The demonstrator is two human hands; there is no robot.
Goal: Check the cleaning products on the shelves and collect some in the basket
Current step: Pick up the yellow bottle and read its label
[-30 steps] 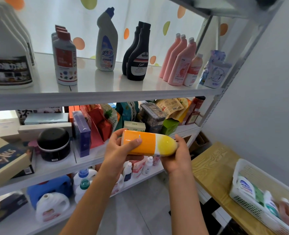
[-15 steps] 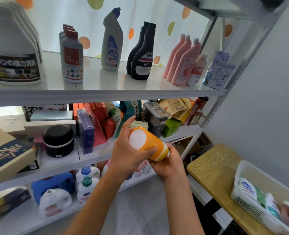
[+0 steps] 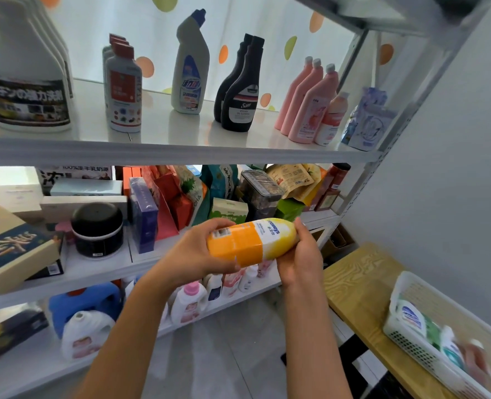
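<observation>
Both hands hold one orange-yellow bottle [image 3: 251, 241] sideways in front of the middle shelf [image 3: 100, 269]. Left hand [image 3: 193, 259] curls round its orange end, right hand [image 3: 301, 257] cups the yellow end, fingers wrapped behind. White basket [image 3: 405, 338] sits on the wooden table [image 3: 359, 280] at right, bottles lying in it. Top shelf [image 3: 163, 145] carries upright cleaner bottles.

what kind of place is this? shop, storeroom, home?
Probably a storeroom or mock shop. Metal shelving carries rows of duplicate cleaning bottles, with boxed and bagged goods below, and a white basket of picked products sits on a wooden bench.
</observation>
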